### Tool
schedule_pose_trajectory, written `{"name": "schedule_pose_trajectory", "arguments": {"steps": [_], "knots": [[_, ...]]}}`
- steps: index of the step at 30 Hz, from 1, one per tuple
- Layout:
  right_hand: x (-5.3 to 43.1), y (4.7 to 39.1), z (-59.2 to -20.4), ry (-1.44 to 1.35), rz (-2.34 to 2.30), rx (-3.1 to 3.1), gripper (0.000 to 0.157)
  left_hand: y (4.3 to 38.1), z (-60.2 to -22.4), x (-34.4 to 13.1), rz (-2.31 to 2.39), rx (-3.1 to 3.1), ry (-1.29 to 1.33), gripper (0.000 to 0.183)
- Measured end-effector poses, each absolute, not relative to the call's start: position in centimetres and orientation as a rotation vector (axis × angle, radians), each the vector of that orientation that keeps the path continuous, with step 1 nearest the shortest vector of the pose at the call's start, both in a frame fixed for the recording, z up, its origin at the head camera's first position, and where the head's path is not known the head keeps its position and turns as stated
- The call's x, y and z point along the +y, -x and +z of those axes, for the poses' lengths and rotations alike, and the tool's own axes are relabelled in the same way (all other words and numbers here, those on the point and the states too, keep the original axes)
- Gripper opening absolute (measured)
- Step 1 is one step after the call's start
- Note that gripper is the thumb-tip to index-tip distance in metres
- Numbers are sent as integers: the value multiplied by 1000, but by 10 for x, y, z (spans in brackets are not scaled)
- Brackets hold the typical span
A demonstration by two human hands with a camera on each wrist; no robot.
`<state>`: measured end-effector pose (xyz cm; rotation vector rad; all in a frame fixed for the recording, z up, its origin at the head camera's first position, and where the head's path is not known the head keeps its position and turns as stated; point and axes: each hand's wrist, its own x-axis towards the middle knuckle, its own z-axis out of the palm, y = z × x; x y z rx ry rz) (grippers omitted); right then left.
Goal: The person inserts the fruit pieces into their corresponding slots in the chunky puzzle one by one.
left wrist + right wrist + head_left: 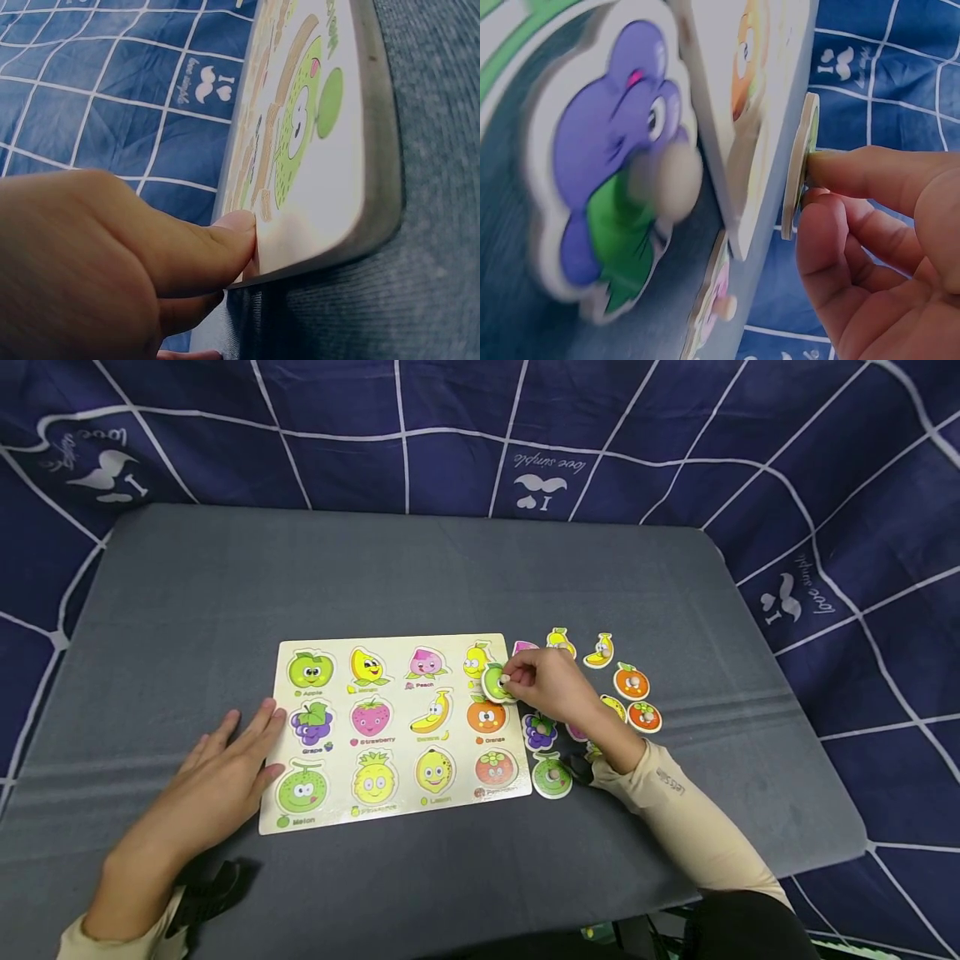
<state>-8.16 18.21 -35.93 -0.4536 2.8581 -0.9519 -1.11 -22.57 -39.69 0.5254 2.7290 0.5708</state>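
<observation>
A flat wooden fruit puzzle board (pixel 405 735) printed with named fruits lies on the grey table. My left hand (pixel 217 785) rests at its left edge, fingers extended. In the left wrist view, the thumb (pixel 232 232) touches the board's edge near the printed melon (pixel 300 120). My right hand (pixel 551 681) pinches the small knob of a green fruit puzzle piece (pixel 493 683) between thumb and fingertips. That piece is over the board's right edge, overlapping the pear and orange pictures. The right wrist view shows the piece (pixel 802 165) edge-on, raised off the board.
Loose knobbed pieces lie right of the board, among them a grape piece (pixel 539 732), a melon piece (pixel 552 776), a banana piece (pixel 599 651) and an orange piece (pixel 632 682). Some are partly hidden under my right forearm. A blue checked cloth (pixel 450 435) surrounds the table.
</observation>
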Motion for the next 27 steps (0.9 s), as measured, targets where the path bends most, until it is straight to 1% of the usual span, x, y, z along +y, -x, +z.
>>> {"name": "schedule_pose_trajectory", "arguments": {"steps": [18,27], "knots": [[155,91,-357,516,-983,2814,4,9,-397,-225,574,2741,-509,67],[144,96,-356,499,-976,2804,5,9,-396,-225,565,2743,-511,68]]}}
